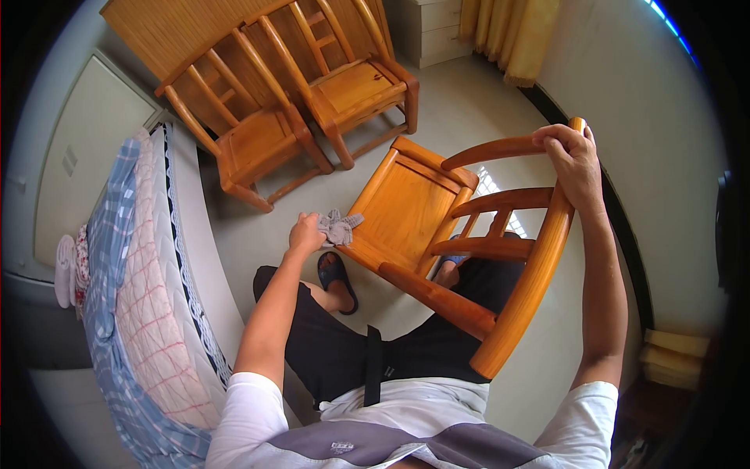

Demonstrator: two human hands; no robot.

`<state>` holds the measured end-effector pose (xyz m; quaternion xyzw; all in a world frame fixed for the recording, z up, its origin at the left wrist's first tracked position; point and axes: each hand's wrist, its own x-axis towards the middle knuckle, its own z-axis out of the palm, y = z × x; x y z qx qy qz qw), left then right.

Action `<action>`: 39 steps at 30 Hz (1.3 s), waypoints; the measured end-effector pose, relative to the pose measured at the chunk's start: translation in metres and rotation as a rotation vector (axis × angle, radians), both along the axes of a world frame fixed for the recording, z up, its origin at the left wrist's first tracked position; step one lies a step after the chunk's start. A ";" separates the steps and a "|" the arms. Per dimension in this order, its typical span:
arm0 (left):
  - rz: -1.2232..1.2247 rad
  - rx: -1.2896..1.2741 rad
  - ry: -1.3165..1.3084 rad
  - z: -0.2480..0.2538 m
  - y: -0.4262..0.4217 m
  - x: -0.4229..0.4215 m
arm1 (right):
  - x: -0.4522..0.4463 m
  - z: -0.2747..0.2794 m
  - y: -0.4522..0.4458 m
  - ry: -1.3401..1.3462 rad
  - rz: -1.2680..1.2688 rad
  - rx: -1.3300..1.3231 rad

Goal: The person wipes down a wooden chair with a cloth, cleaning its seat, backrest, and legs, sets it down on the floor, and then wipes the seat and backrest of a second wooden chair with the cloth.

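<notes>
Chair [406,207] in front of a person, grey cloth [341,228] at a seat corner.
Left hand [306,233] holds the cloth; right hand [574,160] grips the top rail's far end. What's done or left, I can't tell. Floor [242,234] lies open toward the bed [148,301].

The near chair [406,205] and the two by the panel [266,148] are glossy orange-brown, wood grain showing. The cloth [339,228] at the seat's corner is grey. On the bed's edge, one cover [117,227] is blue-and-white plaid; another [148,313] is pale pink with red crossing lines. The curtain [512,35] is yellow.
</notes>
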<state>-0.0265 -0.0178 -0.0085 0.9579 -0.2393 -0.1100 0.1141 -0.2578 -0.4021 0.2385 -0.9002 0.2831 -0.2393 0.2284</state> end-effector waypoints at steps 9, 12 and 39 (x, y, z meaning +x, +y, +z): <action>-0.380 -0.222 0.100 0.014 -0.042 -0.070 | 0.002 0.002 0.003 -0.025 0.004 0.001; -0.366 -0.249 0.218 0.007 -0.063 -0.094 | 0.001 0.004 0.003 -0.036 -0.004 0.040; -0.074 -0.098 -0.141 -0.001 -0.049 -0.029 | 0.000 0.003 -0.001 0.000 0.015 -0.027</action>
